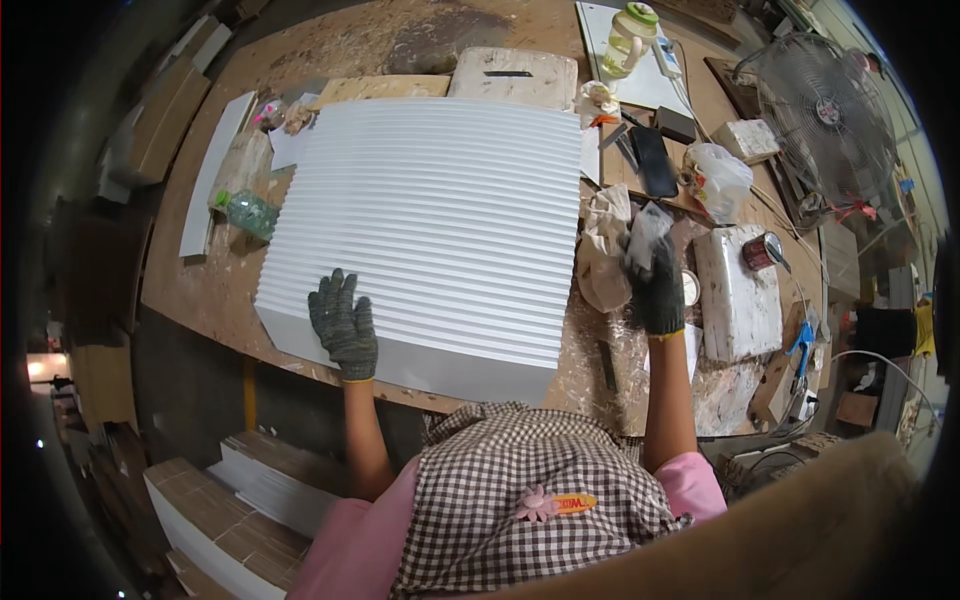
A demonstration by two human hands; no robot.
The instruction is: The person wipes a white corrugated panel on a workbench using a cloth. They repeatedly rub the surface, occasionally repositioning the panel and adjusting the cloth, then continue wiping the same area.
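A white ridged panel [430, 230] with a plain grey-white near edge lies across the workbench. My left hand [345, 325], in a dark knitted glove, rests on its near left part with fingers spread. To the right of the panel, my right hand [657, 290], gloved the same way, is closed on a crumpled whitish rag [652, 228]; motion blurs the fingers, and whether the rag is cloth or plastic is hard to make out. Beside that hand lies a beige cloth [603, 250]. A small round white lid [690, 288] shows just right of the glove.
On the right stand a white paint-spattered block [740, 300], a dark can [763, 251], a plastic bag [720, 183], a phone [653, 160] and a fan [825, 120]. A green bottle [248, 214] lies against the panel's left edge. A lidded jug [629, 40] stands at the back.
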